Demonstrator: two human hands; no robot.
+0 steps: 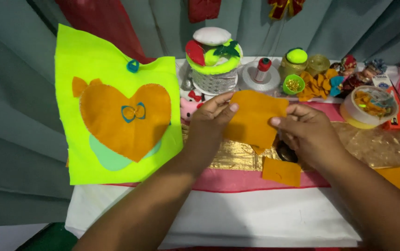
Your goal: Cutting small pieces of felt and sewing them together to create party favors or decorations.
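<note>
The felt (254, 118) between the hands is mustard orange — plain, no pattern. A smaller scrap (281, 171) below it is the same orange. The sheet (98, 65) at left is neon yellow-green, bearing an orange heart (116, 121) with a blue bow (133, 112) outline and a pale green patch (109, 160) beneath. The cloth (386, 142) under the work is shiny gold over a pink-red strip (237, 182) — the table cover (255, 216) is white.
</note>
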